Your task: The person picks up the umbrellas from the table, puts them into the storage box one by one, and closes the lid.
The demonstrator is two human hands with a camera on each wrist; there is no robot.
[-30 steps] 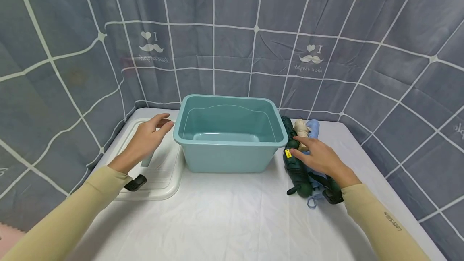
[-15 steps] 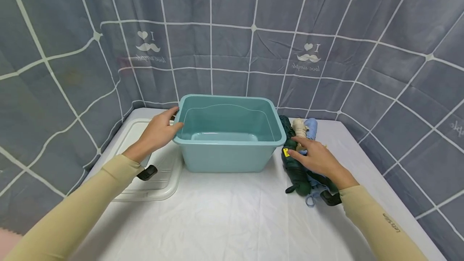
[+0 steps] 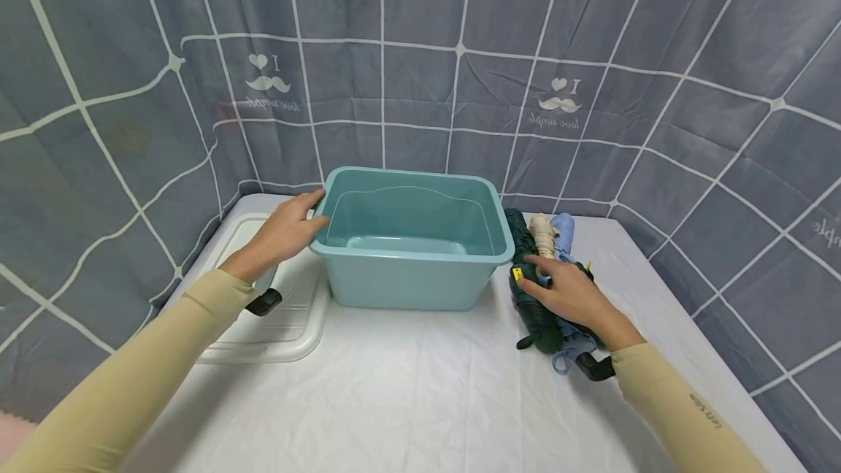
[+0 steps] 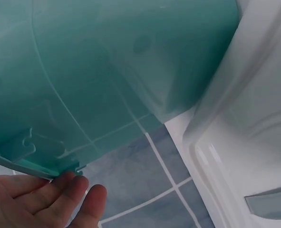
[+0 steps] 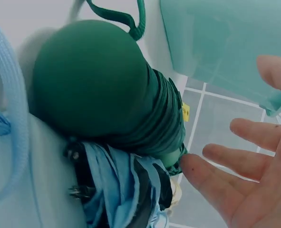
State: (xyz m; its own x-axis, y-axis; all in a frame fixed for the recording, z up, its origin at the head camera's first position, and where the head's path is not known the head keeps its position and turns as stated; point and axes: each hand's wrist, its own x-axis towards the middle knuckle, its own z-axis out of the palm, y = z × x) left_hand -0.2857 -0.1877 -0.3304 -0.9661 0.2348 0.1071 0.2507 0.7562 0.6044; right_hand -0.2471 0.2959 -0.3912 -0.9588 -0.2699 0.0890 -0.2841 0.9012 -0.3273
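A teal plastic storage bin [image 3: 407, 279] stands in the middle of the white table, with nothing inside. At its left rim, my left hand [image 3: 284, 232] grips the edge, thumb on top; the left wrist view shows the fingers [image 4: 66, 194] hooked under it. To the right of the bin lies a folded dark green umbrella [image 3: 542, 323] with a yellow tag and a rounded handle. Over this umbrella hovers my right hand [image 3: 571, 294], its fingers spread and relaxed, holding nothing. Beside the green umbrella lie a cream umbrella [image 3: 542, 233] and a light blue umbrella [image 3: 563, 232], partly hidden by that hand.
The white bin lid [image 3: 292, 327], with a grey-teal latch [image 4: 273, 204], lies flat left of the bin beneath my left forearm. A grey checked curtain [image 3: 420, 79] hangs around the back and sides of the white-covered table [image 3: 420, 393].
My left hand has moved right onto the bin's left rim and taken hold of it. The bin has shifted slightly left and back. My right hand stays over the umbrellas with little movement.
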